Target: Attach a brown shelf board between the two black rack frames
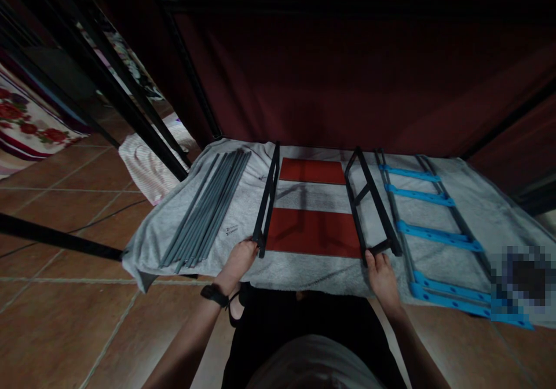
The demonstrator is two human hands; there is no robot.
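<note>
My left hand (242, 260) is closed on the near end of a black metal frame (267, 199), which stands on edge at the left of two red panels. My right hand (383, 276) grips the near corner of a second black frame (374, 191), which leans outward on the right. Between the frames lie a smaller red panel (311, 171) at the back and a larger red panel (313, 232) in front. Several small screws (231, 230) rest on the cloth beside my left hand.
A grey cloth (321, 273) covers the low surface. Grey tubes (206, 209) lie bundled at left. Blue brackets (438, 236) on grey tubes lie at right, near a pixelated patch. Dark bed posts (125, 102) and a maroon curtain (347, 82) bound the space.
</note>
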